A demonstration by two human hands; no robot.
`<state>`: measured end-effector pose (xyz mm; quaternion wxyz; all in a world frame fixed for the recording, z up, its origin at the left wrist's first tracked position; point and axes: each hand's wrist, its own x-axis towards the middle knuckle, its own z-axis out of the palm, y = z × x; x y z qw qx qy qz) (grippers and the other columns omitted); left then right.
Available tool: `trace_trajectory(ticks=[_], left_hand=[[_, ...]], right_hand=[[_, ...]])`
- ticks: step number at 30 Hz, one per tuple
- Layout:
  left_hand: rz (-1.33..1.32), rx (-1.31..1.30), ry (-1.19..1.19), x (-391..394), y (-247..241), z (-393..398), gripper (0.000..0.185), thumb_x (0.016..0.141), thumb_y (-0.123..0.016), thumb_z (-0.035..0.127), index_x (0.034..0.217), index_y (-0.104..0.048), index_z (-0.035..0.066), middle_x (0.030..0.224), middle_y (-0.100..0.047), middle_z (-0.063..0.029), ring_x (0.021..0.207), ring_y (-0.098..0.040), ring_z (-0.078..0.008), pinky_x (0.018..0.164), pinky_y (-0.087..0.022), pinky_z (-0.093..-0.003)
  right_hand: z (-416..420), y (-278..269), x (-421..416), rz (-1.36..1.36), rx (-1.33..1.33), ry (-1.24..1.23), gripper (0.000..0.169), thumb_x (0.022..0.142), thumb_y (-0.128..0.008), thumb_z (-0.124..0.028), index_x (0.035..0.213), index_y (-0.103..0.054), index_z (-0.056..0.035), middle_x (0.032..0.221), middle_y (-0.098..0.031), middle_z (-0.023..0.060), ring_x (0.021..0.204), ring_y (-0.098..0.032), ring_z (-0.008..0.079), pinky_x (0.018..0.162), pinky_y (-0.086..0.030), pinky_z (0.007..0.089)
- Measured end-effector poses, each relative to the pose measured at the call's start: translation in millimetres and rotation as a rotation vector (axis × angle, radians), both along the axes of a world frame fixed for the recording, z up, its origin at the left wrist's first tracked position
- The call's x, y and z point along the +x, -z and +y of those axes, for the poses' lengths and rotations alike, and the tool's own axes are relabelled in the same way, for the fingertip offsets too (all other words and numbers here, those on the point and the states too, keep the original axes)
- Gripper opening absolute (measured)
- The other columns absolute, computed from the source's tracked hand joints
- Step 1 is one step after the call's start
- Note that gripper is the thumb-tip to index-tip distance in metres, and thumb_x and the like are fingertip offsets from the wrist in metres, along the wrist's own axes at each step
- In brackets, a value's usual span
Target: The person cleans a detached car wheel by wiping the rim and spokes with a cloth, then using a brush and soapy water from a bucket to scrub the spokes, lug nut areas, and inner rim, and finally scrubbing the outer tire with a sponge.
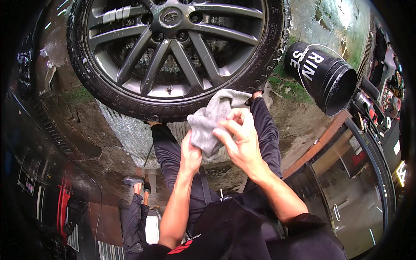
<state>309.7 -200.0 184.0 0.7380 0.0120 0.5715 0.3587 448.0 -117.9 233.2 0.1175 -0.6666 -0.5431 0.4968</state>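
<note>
A crumpled grey ribbed cloth [214, 120] is held up between both hands, in front of the lower edge of a car wheel. My left hand [191, 151] grips the cloth's near left edge, its fingers partly hidden behind the fabric. On the other side, my right hand [239, 136] pinches a fold with bent fingers. The wheel has a grey alloy rim [170, 42] with paired spokes, lug nuts and a Toyota emblem at its hub. Its black tyre [130, 104] carries raised lettering, with whitish foam or water along the outer edge. The wheel's top lies out of view.
A black bucket [312, 70] with white lettering and a wire handle lies tilted at the right. Wet, stained floor [120, 143] surrounds my feet. A glass door [351, 175] is at the lower right. Another person's legs [135, 211] show at the lower left, near a red post [63, 204].
</note>
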Motion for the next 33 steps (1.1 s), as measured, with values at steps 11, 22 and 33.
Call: trace_trajectory(ticks=[11, 22, 33], left_hand=[[-0.277, -0.344, -0.24, -52.7, -62.3, -67.0, 0.043, 0.095, -0.049, 0.034, 0.127, -0.05, 0.006, 0.12, -0.058, -0.0099, 0.115, -0.055, -0.0241, 0.099, -0.044, -0.0368], [-0.067, -0.114, -0.119, 19.3, 50.8, 51.1, 0.037, 0.096, -0.043, 0.029, 0.122, -0.054, 0.005, 0.114, -0.06, -0.0112, 0.112, -0.056, -0.0257, 0.094, -0.046, -0.0352], [0.845, 0.418, 0.311, 143.8, 163.9, 99.2, 0.026, 0.083, -0.06, 0.009, 0.105, -0.063, -0.004, 0.104, -0.065, -0.0205, 0.098, -0.063, -0.0351, 0.088, -0.049, -0.0406]], right_hand=[[-28.8, -52.5, -39.0, 0.83, -0.1, -0.046, 0.012, 0.088, -0.058, -0.01, 0.093, -0.061, 0.0009, 0.088, -0.061, 0.013, 0.084, -0.059, 0.0315, 0.076, -0.048, 0.0392], [-17.0, -9.3, 32.8, 0.678, -0.282, -0.06, 0.021, 0.087, -0.061, -0.018, 0.098, -0.063, -0.0005, 0.096, -0.063, 0.0137, 0.091, -0.063, 0.0279, 0.084, -0.049, 0.0354], [164.4, 224.7, 178.0, -0.536, 0.524, 0.322, 0.076, 0.09, -0.052, -0.054, 0.14, -0.035, 0.0014, 0.128, -0.048, 0.0283, 0.119, -0.047, 0.0418, 0.101, -0.038, 0.0436]])
